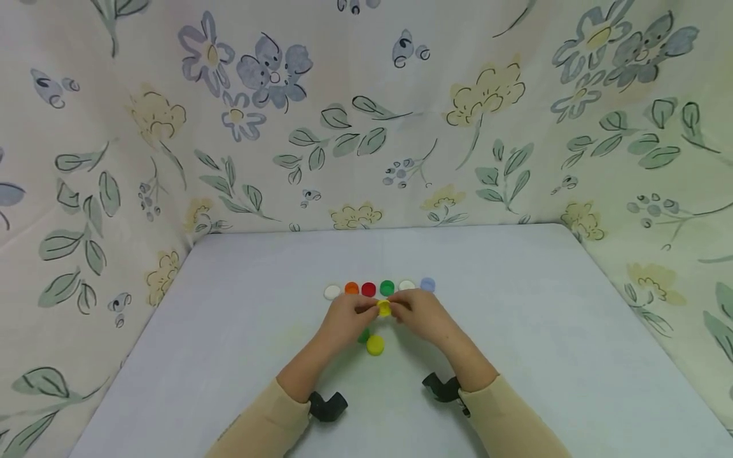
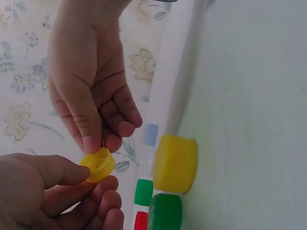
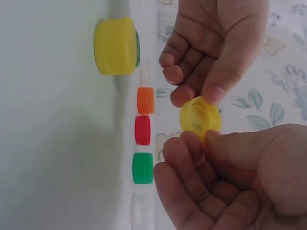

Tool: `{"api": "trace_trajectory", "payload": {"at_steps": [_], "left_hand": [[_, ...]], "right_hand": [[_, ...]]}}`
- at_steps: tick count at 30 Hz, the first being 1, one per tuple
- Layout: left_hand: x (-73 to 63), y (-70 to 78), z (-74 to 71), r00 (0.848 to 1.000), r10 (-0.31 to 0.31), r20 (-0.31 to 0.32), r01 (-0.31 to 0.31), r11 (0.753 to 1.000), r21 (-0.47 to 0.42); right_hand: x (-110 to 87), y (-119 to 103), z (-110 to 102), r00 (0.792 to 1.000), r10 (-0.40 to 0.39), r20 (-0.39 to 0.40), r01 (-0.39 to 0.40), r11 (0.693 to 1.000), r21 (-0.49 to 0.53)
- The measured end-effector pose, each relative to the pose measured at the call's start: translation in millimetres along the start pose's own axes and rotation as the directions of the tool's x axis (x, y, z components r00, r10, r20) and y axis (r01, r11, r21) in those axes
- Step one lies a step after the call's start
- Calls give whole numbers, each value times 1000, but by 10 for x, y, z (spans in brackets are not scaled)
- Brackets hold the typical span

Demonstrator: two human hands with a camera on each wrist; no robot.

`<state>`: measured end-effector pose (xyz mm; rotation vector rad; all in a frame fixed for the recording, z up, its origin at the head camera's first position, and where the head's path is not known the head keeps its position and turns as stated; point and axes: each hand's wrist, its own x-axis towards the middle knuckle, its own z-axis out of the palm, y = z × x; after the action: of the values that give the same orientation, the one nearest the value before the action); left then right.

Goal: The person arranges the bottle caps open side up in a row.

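A yellow bottle cap [image 1: 384,308] is held above the table, with its hollow side showing in both wrist views. From one side my left hand [image 1: 347,318] pinches its rim between thumb and fingers. My right hand [image 1: 424,313] pinches the opposite side of the same cap. Another yellow cap [image 1: 375,345] lies on the table below the hands, beside a green cap [image 1: 363,335] that my left hand partly covers in the head view. In the right wrist view, my right hand [image 3: 230,182] is nearest the camera; the left wrist view shows my left hand [image 2: 62,191] closest.
Beyond the hands, a row of caps runs across the white table [image 1: 229,331]: white [image 1: 332,292], orange [image 1: 352,289], red [image 1: 369,290], green [image 1: 387,288], a whitish one [image 1: 406,285] and pale blue [image 1: 427,284]. Floral cloth [image 1: 366,159] hangs behind the table.
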<state>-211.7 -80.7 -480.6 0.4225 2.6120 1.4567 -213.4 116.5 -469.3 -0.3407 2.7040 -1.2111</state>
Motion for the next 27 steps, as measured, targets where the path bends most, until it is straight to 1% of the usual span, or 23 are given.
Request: {"api": "trace_trajectory", "payload": {"at_steps": [4, 8, 11, 15, 17, 20, 24, 27], "left_hand": [[11, -11, -104, 998, -59, -17, 59, 998, -9], [23, -36, -202, 995, -93, -26, 93, 996, -6], [35, -48, -285, 992, -115, -46, 114, 993, -11], [34, -64, -408, 984, -154, -86, 153, 988, -22], [39, -75, -437, 981, -169, -97, 167, 986, -25], [44, -92, -472, 974, -195, -112, 191, 981, -41], [61, -122, -541, 961, -242, -135, 237, 970, -53], [72, -159, -622, 951, -263, -162, 260, 965, -37]], "right_hand": [[38, -53, 74, 999, -9, -45, 12, 998, 69], [68, -118, 156, 996, -12, -86, 18, 997, 72], [98, -198, 187, 995, -7, -103, 15, 997, 76], [178, -327, 224, 995, -3, -99, 13, 995, 102], [206, -356, 242, 996, -1, -92, 10, 994, 105], [227, -369, 263, 997, -6, -78, 13, 996, 90], [232, -360, 261, 997, 18, -78, -13, 997, 71], [258, -359, 249, 996, 38, -79, -33, 997, 73]]}}
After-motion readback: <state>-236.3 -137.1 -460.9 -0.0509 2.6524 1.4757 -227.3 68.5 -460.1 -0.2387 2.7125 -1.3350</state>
